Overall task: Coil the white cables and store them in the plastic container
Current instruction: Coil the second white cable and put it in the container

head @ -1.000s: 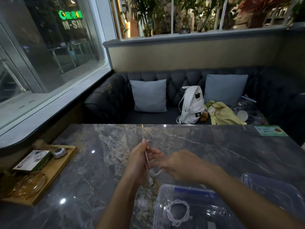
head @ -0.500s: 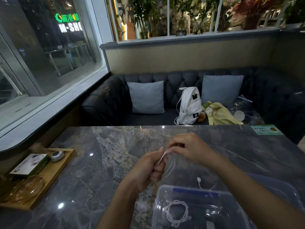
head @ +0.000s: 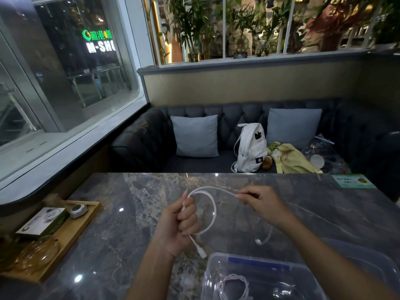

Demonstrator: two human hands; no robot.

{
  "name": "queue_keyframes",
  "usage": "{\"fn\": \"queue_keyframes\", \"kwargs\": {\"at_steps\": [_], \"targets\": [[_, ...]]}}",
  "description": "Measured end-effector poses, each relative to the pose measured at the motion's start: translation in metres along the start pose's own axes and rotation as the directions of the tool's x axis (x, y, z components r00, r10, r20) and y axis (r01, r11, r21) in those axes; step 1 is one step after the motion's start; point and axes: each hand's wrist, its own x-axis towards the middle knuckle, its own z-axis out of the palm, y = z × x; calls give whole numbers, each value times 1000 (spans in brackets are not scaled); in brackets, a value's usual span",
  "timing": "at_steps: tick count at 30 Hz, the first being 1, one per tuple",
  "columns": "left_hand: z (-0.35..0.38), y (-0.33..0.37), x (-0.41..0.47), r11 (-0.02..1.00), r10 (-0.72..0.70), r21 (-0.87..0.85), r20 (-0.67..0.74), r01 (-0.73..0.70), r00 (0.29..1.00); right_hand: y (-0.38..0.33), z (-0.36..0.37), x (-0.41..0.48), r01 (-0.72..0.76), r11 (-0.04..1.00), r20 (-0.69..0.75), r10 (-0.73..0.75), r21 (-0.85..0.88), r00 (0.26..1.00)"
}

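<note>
Between both hands arcs a white cable (head: 213,205): the left hand (head: 180,224) fists one loop, its plug hanging below; the right hand (head: 260,201) pinches the strand. Below them, a clear plastic container (head: 218,259) holds a coiled cable (head: 233,286).

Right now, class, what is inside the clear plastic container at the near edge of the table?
A coiled white cable lies on the floor of the plastic container. The right forearm covers the container's right part, so anything there cannot be seen.
</note>
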Motion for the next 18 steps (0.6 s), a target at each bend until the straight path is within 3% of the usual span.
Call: {"fn": "queue_keyframes", "kwargs": {"at_steps": [3, 7, 10, 12, 14, 16, 18], "targets": [[-7, 6, -2, 979, 87, -181, -34, -92, 996, 11, 2, -1, -44, 998, -19, 45, 33, 999], [-13, 13, -5, 954, 207, -183, -178, -239, 962, 20, 5, -6, -19, 997, -77, 25, 71, 997], [-15, 16, -6, 933, 257, -192, -231, -303, 938, 22, 8, -10, 123, 981, -105, -140, -148, 985], [-15, 15, -5, 935, 278, -137, -283, -326, 918, 17, 10, -12, 210, 896, 56, -205, -392, 977], [-14, 14, -3, 942, 305, -37, -332, -335, 893, 9, 13, -12, 293, 770, 264, -167, -567, 950], [-14, 12, 0, 946, 319, 70, -377, -317, 869, -3, 18, -13, 359, 719, 381, -141, -596, 914], [-17, 8, 3, 947, 321, 162, -419, -278, 849, -18, 21, -15, 384, 731, 432, -136, -564, 892]]}}
